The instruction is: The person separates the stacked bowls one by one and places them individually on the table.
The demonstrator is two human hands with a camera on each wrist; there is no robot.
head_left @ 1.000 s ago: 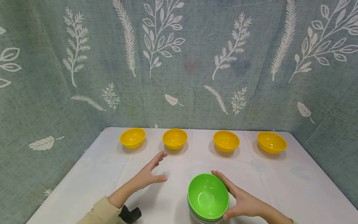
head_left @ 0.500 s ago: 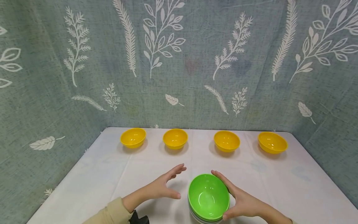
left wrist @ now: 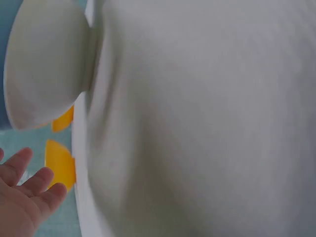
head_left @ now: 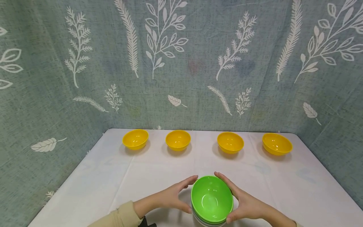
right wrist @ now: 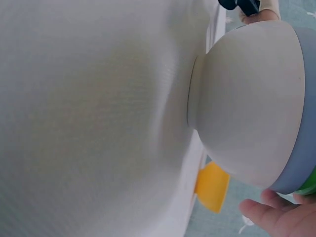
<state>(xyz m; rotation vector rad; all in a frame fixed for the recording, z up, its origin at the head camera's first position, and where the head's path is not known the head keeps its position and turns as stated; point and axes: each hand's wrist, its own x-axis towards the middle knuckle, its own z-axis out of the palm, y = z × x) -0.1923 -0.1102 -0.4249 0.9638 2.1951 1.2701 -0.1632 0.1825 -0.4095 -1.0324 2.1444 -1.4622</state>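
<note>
Left of the green bowl (head_left: pixel 212 199), the left hand (head_left: pixel 171 197) spreads fingers wide, holding nothing; right of it, the right hand (head_left: pixel 247 204), also spread, touches without gripping.

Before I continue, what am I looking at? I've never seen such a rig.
No robot here: a person works bare-handed. The wide view comes from a head camera looking forward and down; the others come from a camera on each wrist. Four yellow bowls line the far side of the table. Nearer is a stack: green bowl on top, bluish bowl below, white bowl lowest. The right hand appears to touch its right side; the left hand is close to its left side, contact unclear. Neither clearly grips it.
</note>
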